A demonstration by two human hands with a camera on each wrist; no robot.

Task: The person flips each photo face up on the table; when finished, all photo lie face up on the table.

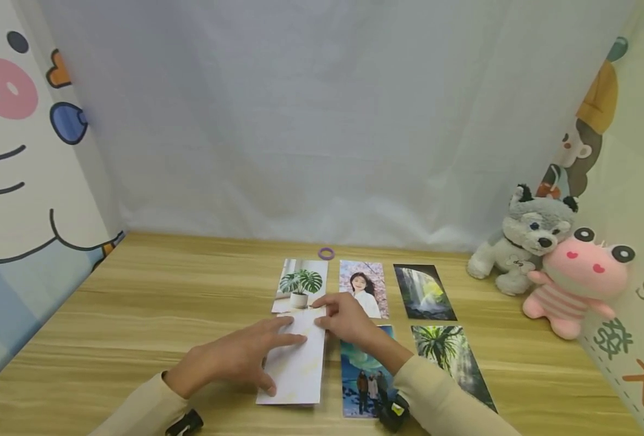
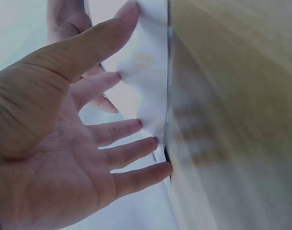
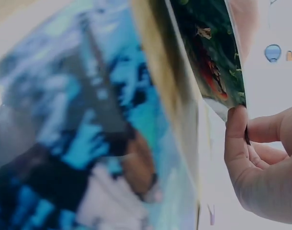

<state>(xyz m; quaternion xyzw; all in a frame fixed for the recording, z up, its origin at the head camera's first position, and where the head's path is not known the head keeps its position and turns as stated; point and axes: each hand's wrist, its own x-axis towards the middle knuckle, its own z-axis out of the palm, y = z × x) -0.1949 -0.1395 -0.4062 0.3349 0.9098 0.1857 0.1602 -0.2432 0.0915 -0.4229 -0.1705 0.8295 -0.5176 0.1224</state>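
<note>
A photo print point(image 1: 294, 366) shows its white back in the head view, near the table's front. My left hand point(image 1: 237, 354) has its fingers spread, their tips on or just over that back along its left side. At the far right corner, my right hand point(image 1: 346, 321) pinches the same print. From the right wrist, the underside of the photo print point(image 3: 210, 52) looks dark green with some red, and it stands off the table there. Just beyond it lies a plant photo point(image 1: 300, 281). My right forearm crosses over a photo of people under a green sky point(image 1: 362, 375).
Other photos lie in rows: a portrait point(image 1: 362, 290), a waterfall point(image 1: 425, 290) and a palm scene point(image 1: 447, 357). A purple ring point(image 1: 326, 254) sits behind them. At the right stand a husky plush point(image 1: 534, 236) and a pink frog plush point(image 1: 578, 278). A white curtain point(image 1: 300, 121) closes the back.
</note>
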